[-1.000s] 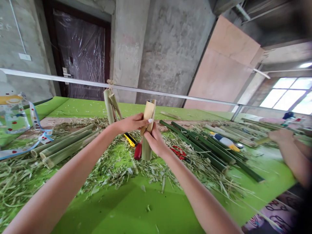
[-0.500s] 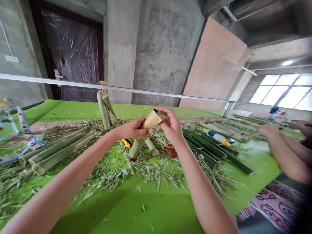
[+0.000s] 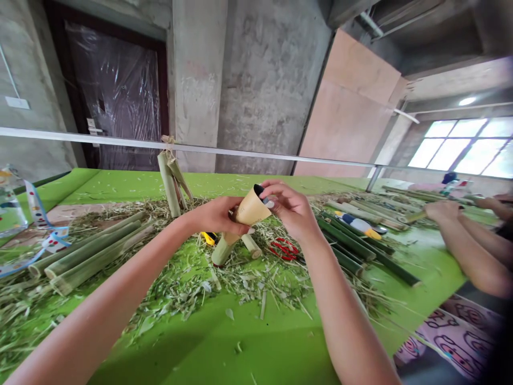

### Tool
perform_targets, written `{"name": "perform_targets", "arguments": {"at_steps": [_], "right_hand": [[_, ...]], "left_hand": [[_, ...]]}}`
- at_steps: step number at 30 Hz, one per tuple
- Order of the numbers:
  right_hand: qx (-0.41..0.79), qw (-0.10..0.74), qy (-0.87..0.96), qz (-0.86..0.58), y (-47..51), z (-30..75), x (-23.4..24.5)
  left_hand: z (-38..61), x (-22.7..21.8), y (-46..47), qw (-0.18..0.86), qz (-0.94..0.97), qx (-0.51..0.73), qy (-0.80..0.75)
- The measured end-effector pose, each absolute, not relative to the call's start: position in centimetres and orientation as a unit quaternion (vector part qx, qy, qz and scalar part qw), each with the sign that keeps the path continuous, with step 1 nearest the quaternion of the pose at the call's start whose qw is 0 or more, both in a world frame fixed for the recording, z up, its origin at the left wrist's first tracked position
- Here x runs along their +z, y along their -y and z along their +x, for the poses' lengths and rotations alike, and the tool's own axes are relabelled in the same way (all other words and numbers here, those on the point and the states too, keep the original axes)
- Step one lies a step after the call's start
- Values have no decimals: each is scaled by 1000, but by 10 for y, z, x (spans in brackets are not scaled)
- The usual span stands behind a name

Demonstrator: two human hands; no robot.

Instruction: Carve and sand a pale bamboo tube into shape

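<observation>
Over the middle of the table my left hand point(image 3: 222, 215) is closed round a curled sheet of sandpaper point(image 3: 251, 207), tan outside with faint print and dark inside. My right hand point(image 3: 290, 209) pinches the sheet's upper right edge, fingertips at the dark opening. Below my left hand a pale green bamboo tube point(image 3: 223, 251) slants down to the shavings, reddish at its lower end; whether the hand also grips it is hidden. Another short bamboo piece point(image 3: 251, 247) lies just right of it. A yellow-handled tool point(image 3: 209, 238) and red-handled scissors point(image 3: 284, 248) lie close by.
Bamboo shavings point(image 3: 256, 286) litter the green table point(image 3: 200, 342). Peeled bamboo tubes point(image 3: 94, 248) lie left, dark green ones point(image 3: 360, 240) right. Tied bamboo pieces point(image 3: 170, 184) stand behind, near a metal rail point(image 3: 240, 154). Another person's arm point(image 3: 468, 243) reaches in at right.
My right hand has moved slightly right and outward, drawing the sandpaper's edge with it, so more of its dark inside shows. My left hand keeps its grip. The view has shifted slightly.
</observation>
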State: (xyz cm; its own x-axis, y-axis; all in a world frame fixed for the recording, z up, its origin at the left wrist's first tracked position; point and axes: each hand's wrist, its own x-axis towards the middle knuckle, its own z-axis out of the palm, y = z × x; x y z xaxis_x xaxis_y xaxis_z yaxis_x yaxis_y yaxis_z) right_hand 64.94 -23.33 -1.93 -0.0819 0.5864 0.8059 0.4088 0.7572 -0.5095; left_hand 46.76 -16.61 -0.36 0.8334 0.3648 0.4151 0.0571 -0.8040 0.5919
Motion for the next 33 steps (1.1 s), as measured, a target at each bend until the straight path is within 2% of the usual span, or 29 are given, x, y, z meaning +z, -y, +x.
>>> {"name": "perform_targets", "arguments": {"at_steps": [5,9,13,20,22,25,27,30,33], "right_hand": [[88,610,703,-355,234,645,-21],[118,628,689,-342,237,640,-20],[140,644,681,-319,238,632,-22],[120,652,624,-414,223,626,-29],[187,612,640,-426,218,628,-32],[340,467,696,-427,214,622,-42],[402,385,716,-421,212,611,-53],[431,311,721,-445,205,592,-75],[377,266,748,-478,198,583,-91]], "left_hand": [[473,-6,172,267,922,259,-110],[484,-16,172,286,907,292,-104],[494,-28,174,364,865,327,-107],[500,-34,178,545,721,399,-154],[497,-30,174,565,656,472,-170],[489,-18,165,556,575,573,-181],[483,-11,159,545,545,611,-180],[477,-8,152,543,519,633,-185],[474,-11,145,551,506,632,-200]]}}
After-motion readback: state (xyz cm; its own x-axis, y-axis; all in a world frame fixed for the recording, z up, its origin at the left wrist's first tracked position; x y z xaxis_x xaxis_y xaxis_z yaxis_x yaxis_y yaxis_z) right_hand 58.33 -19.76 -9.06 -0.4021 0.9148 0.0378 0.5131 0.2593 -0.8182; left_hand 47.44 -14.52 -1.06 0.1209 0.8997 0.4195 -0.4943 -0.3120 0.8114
